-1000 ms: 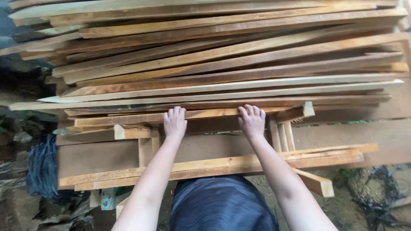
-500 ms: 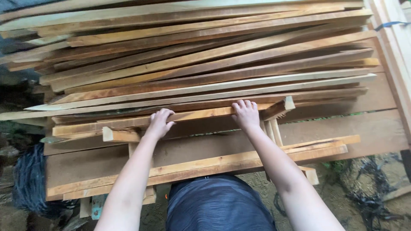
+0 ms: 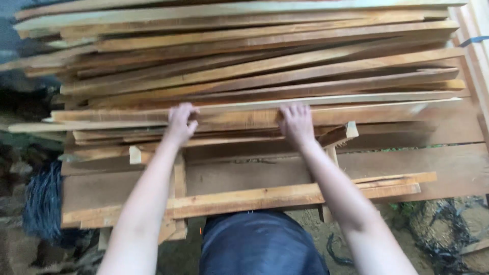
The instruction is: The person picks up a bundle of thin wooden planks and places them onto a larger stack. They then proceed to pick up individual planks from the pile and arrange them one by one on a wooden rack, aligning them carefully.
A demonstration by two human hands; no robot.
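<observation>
Head view, looking down at a rough outdoor workbench (image 3: pixel 458 168) of broad brown boards, which is carrying a loose stack of thin wooden slats (image 3: pixel 265 66) lying lengthwise across the view and fanning slightly out of line. The left hand (image 3: pixel 181 122) is curling its fingers over the near edge of one long slat (image 3: pixel 239 119) at the front of the stack; the right hand (image 3: pixel 296 122) is lying on the same slat a little further along, fingers bent over its top face, so that both hands are closing on this one piece (thumbs are hidden under the wood, so how far they wrap round cannot be told). The slat itself is resting at the near side of the stack, touching the slats behind and below it. Nearer the body, a paler batten (image 3: pixel 254 196) is lying along the bench edge, crossing short upright offcuts. Below the bench, bare earth (image 3: pixel 448 234) with dark scraps is showing at right, and a dark bundle of fibres (image 3: pixel 43 203) is hanging at left. The person's dark blue clothing (image 3: pixel 260 244) is filling the lower centre.
</observation>
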